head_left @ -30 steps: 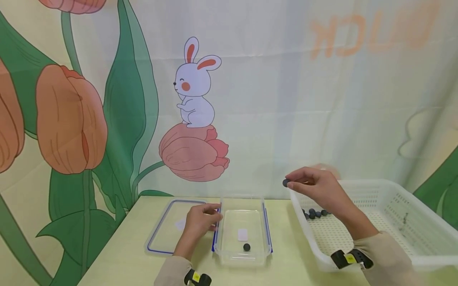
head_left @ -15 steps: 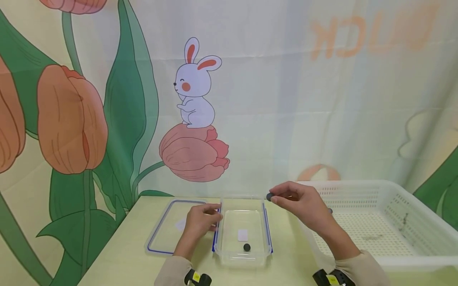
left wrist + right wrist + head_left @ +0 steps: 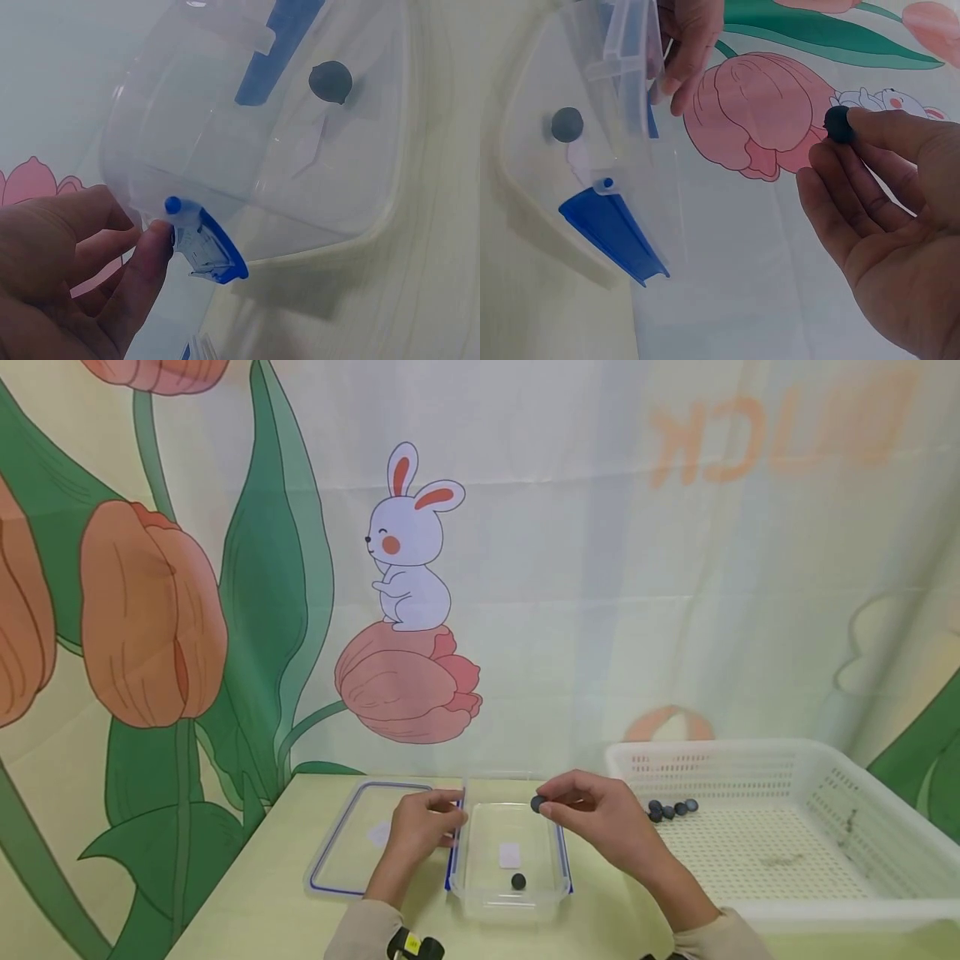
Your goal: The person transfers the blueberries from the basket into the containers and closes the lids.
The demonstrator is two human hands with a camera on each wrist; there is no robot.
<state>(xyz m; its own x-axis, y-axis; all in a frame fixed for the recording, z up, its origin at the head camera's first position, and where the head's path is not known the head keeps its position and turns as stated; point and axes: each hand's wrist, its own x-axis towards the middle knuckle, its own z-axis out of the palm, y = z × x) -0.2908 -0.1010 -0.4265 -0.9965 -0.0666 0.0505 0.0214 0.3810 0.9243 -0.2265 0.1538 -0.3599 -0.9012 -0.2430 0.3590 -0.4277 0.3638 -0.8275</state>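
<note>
My right hand (image 3: 607, 818) pinches a blueberry (image 3: 537, 803) between thumb and fingertips, above the right rim of a clear plastic food container (image 3: 517, 902). In the right wrist view this held blueberry (image 3: 839, 124) hangs apart from the container wall. Another dark blueberry (image 3: 518, 881) lies on the container's floor, near a small white label (image 3: 509, 855). At the container's left side, my left hand (image 3: 420, 822) grips the wall. The left wrist view shows its thumb (image 3: 146, 262) beside a blue latch (image 3: 214, 251), with the fingers at the rim.
Left of the container lies a clear lid (image 3: 337, 852) with a blue seal, partly behind my left arm. A white perforated basket (image 3: 795, 906) stands at the right, with several blueberries (image 3: 669, 812) in its far left corner. A printed curtain (image 3: 540, 610) hangs behind the table (image 3: 255, 893).
My right hand has moved left and down with the blueberry, from over the basket's left rim to over the container's right rim. My left hand has stayed on the container.
</note>
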